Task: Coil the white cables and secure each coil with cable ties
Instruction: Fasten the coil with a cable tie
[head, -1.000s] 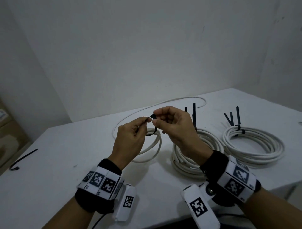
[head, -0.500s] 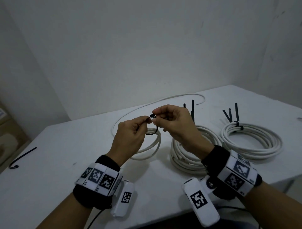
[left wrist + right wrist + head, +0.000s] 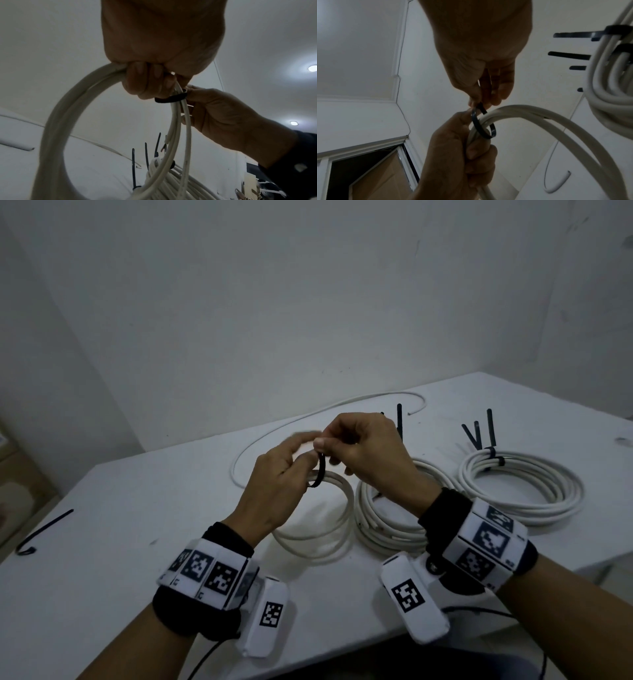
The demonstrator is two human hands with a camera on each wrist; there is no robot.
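Observation:
My left hand [image 3: 291, 470] holds a small white cable coil [image 3: 330, 508] lifted off the table; its lower fingers [image 3: 142, 81] curl round the strands, and its forefinger is raised and blurred. A black cable tie [image 3: 320, 470] loops loosely round the coil [image 3: 556, 128] beside that grip. My right hand [image 3: 330, 448] pinches the tie [image 3: 481, 124] at its top between thumb and fingertips [image 3: 488, 94]. In the left wrist view the tie [image 3: 171, 98] crosses the strands just below my left fingers. The coil's free end trails off as a loose cable [image 3: 308, 419] across the table.
Two tied white coils lie on the white table [image 3: 102, 577]: one [image 3: 387, 525] under my right wrist, one [image 3: 520, 484] at the right, both with black tie tails standing up. A spare black tie [image 3: 44, 529] lies far left. Walls close off the back.
My left forefinger has come off the tie and lifted. The tie loop now hangs steeper round the coil, held at its top by my right hand alone.

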